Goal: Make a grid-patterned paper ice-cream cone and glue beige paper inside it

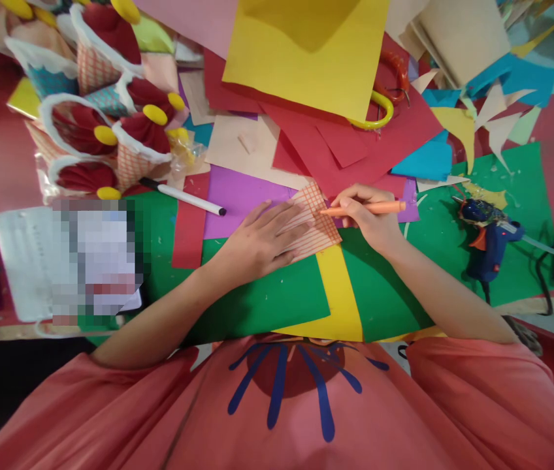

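Note:
My left hand [260, 238] lies flat with its fingers stretched out, pressing down a small peach paper piece with a red grid pattern [319, 225]. My right hand [368, 219] is closed round an orange pen [379, 207], whose tip touches the upper part of that gridded piece. The piece rests on purple paper [238, 196] and green paper [267, 300], beside a yellow strip [340, 294].
A black-capped white marker [183, 196] lies to the left. A blue glue gun [487, 238] sits on the right on green paper. Finished paper craft cones [110, 117] crowd the top left. Loose coloured sheets, a large yellow one [311, 52] and scissors [387, 91] cover the back.

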Tool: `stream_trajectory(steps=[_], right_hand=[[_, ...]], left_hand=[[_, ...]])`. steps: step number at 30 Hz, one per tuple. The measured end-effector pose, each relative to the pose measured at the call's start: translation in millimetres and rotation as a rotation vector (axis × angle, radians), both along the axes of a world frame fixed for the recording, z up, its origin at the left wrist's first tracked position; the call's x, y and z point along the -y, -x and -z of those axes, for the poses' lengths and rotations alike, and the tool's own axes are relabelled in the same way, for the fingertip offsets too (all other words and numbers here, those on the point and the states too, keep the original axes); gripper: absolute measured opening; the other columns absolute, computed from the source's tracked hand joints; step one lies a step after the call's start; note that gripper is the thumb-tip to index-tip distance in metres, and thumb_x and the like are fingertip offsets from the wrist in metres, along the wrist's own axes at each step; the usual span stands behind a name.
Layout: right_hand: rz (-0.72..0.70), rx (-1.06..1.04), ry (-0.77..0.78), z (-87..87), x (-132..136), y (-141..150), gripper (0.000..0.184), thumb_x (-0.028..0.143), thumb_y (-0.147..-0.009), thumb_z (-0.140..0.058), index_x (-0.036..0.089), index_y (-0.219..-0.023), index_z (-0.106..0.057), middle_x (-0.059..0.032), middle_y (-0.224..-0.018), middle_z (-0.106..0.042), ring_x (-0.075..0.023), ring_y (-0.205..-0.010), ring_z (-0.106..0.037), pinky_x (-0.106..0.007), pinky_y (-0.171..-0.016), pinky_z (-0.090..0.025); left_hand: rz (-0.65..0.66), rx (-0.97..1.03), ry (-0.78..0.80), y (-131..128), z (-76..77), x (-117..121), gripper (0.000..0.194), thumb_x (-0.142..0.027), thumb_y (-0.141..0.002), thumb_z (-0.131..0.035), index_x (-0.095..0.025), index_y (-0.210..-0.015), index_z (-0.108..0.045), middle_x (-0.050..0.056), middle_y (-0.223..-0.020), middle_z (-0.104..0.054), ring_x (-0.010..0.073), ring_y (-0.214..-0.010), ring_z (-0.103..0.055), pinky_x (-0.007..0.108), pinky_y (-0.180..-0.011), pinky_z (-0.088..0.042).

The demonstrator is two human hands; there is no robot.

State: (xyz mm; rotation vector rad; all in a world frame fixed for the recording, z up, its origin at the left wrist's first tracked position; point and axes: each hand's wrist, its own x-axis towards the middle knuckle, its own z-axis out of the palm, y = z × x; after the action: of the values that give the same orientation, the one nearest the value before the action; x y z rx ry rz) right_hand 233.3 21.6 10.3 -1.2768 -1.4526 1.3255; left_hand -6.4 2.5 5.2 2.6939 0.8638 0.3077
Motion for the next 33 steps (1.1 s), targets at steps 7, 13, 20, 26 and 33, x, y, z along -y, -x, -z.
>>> stream_trajectory(steps=[7,13,20,26,33], right_hand=[[-0.088,0.081,-0.075,-4.0,0.2,1.7,0.021,0.029,-0.086,-0.058,0.015,-0.073,-0.066,0.0030,-0.059,-0.059,-0.0065,-0.053,-0.051,-0.021,-0.053,-0.038],[-0.091,0.105,-0.056,-5.4,-0.2,1.6,0.022,0.026,-0.083,-0.056,0.015,-0.065,-0.065,0.0021,-0.058,-0.060,-0.0076,-0.053,-0.051,-0.022,-0.052,-0.037],[-0.068,0.095,-0.020,-2.3,0.1,1.1,0.022,0.027,-0.081,-0.055,0.016,-0.064,-0.064,0.0024,-0.056,-0.059,-0.0074,-0.051,-0.050,-0.022,-0.050,-0.036],[-0.088,0.110,-0.018,-4.1,-0.9,1.8,0.023,0.027,-0.080,-0.055,0.016,-0.062,-0.063,0.0022,-0.056,-0.059,-0.0078,-0.051,-0.050,-0.023,-0.051,-0.036],[-0.088,0.105,-0.013,-5.8,-1.2,2.5,0.022,0.025,-0.079,-0.053,0.016,-0.060,-0.062,0.0025,-0.054,-0.057,-0.0080,-0.051,-0.050,-0.023,-0.051,-0.036]], left_hand=[[0.007,0.043,-0.035,0.6,3.7,0.3,0.040,-0.028,-0.094,-0.052,-0.018,-0.133,-0.054,0.016,-0.146,-0.047,0.0310,-0.139,-0.041,0.054,-0.112,-0.037],[0.001,0.053,-0.024,0.3,4.3,0.7,0.040,-0.028,-0.094,-0.052,-0.019,-0.133,-0.054,0.017,-0.147,-0.046,0.0311,-0.139,-0.041,0.054,-0.112,-0.037],[-0.008,0.051,-0.009,0.1,3.9,1.0,0.041,-0.028,-0.093,-0.052,-0.020,-0.134,-0.053,0.016,-0.149,-0.044,0.0308,-0.139,-0.041,0.054,-0.112,-0.037],[0.015,0.046,-0.039,0.5,3.2,-0.6,0.040,-0.028,-0.094,-0.052,-0.018,-0.132,-0.055,0.017,-0.145,-0.049,0.0317,-0.138,-0.043,0.054,-0.111,-0.039],[0.005,0.051,-0.022,0.4,2.3,0.0,0.039,-0.028,-0.093,-0.053,-0.018,-0.131,-0.056,0.017,-0.146,-0.048,0.0312,-0.138,-0.043,0.053,-0.111,-0.039]])
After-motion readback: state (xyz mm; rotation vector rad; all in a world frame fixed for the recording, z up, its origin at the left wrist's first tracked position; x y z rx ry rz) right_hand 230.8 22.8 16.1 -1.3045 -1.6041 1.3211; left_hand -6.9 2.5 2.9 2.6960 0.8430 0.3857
